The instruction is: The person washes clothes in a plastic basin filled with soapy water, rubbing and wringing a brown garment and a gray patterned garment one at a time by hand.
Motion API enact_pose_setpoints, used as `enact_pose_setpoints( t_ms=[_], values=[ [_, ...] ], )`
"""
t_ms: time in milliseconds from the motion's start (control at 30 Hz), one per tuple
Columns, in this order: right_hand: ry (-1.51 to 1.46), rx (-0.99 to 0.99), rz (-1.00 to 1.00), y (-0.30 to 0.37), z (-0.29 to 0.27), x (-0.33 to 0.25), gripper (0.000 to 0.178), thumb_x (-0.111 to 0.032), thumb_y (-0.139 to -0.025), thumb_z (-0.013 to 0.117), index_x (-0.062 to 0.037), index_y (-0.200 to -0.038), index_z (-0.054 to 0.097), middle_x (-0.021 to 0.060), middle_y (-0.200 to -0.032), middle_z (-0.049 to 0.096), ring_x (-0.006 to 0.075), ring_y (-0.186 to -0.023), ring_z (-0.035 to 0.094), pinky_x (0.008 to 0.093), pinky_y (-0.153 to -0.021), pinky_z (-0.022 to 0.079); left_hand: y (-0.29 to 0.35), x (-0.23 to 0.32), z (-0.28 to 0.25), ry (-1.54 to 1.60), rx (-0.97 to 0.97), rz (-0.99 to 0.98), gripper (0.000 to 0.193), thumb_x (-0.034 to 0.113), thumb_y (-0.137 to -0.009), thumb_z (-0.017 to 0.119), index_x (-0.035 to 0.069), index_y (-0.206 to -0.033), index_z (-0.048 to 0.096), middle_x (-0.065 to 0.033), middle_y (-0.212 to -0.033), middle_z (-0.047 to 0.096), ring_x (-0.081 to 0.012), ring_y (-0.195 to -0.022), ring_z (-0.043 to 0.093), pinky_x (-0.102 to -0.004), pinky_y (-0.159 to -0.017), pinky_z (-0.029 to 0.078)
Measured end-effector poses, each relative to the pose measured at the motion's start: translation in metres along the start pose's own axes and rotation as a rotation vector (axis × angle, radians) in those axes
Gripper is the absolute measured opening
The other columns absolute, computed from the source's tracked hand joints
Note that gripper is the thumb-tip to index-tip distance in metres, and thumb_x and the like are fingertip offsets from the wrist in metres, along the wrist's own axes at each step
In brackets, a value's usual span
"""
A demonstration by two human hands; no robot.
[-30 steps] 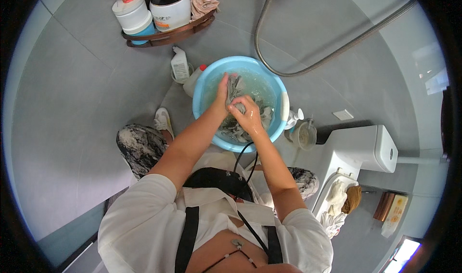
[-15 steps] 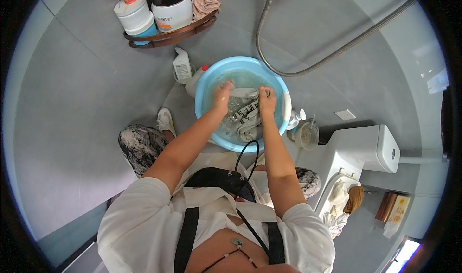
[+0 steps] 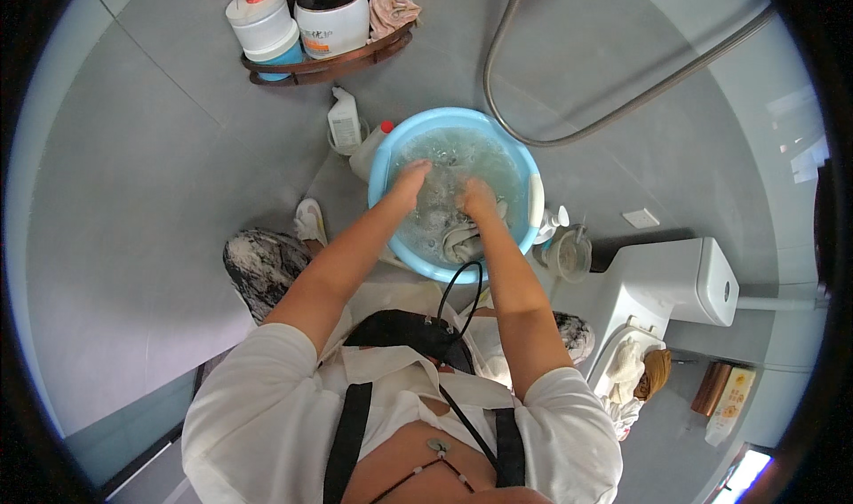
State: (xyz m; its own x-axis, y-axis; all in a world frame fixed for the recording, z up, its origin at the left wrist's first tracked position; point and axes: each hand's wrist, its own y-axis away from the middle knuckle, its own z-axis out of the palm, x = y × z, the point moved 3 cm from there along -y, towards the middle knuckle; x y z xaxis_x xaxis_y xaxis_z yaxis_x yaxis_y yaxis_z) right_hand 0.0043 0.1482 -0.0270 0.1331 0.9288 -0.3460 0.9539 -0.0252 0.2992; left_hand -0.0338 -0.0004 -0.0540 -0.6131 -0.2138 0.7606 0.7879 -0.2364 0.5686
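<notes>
A light blue round basin on the floor in front of me holds cloudy, bubbly water. In it lies a soaked light grey cloth, mostly under the surface; its lower folds show below my right hand. My right hand is closed on the cloth, its fingertips dipped in the water. On the left side of the basin, my left hand is closed at the waterline; the cloth between the hands is sunk and blurred by foam.
A metal shower hose loops behind the basin. At its left stand a white bottle and a red-capped jug; at its right, a pump bottle and a clear container. A white toilet is further right, a corner shelf far left.
Both hands have lowered the cloth into the water. Its upper part with dark lettering, visible before, is now submerged, and foam has spread. The whole view has shifted slightly.
</notes>
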Motion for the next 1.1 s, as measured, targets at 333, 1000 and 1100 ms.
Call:
enact_pose_setpoints(
  t_ms=[333, 1000, 1100],
  values=[
    [-0.874, 0.179, -0.313, 0.076, -0.080, -0.063, 0.043, -0.002, -0.063, 0.049, -0.0060, -0.105, 0.056, 0.0105, -0.097, 0.059, 0.0177, -0.091, 0.055, 0.0271, -0.082, 0.041, 0.019, 0.022, 0.031, 0.689, -0.269, -0.117, 0.034, 0.032, -0.081, 0.053, 0.009, -0.106, 0.052, -0.0083, -0.108, 0.052, -0.0227, -0.099, 0.050, -0.0371, -0.087, 0.040],
    [-0.236, 0.691, -0.014, 0.039, -0.038, -0.015, 0.024, -0.030, -0.081, 0.052, -0.0089, -0.091, 0.056, 0.0174, -0.085, 0.059, 0.0372, -0.067, 0.057, 0.0439, -0.059, 0.045, 0.022, -0.010, 0.055, 0.598, 0.000, -0.164, 0.025, 0.022, -0.081, 0.046, 0.002, -0.094, 0.053, -0.0112, -0.093, 0.055, -0.0230, -0.084, 0.055, -0.0356, -0.075, 0.045],
    [-0.166, 0.527, 0.079, 0.043, -0.040, -0.008, 0.027, -0.032, -0.081, 0.052, -0.0111, -0.098, 0.053, 0.0160, -0.102, 0.052, 0.0358, -0.079, 0.055, 0.0434, -0.064, 0.046, 0.028, 0.011, 0.032, 0.578, -0.016, -0.127, 0.033, 0.028, -0.082, 0.046, 0.004, -0.105, 0.049, -0.0107, -0.107, 0.051, -0.0252, -0.097, 0.050, -0.0391, -0.084, 0.041]
  ],
)
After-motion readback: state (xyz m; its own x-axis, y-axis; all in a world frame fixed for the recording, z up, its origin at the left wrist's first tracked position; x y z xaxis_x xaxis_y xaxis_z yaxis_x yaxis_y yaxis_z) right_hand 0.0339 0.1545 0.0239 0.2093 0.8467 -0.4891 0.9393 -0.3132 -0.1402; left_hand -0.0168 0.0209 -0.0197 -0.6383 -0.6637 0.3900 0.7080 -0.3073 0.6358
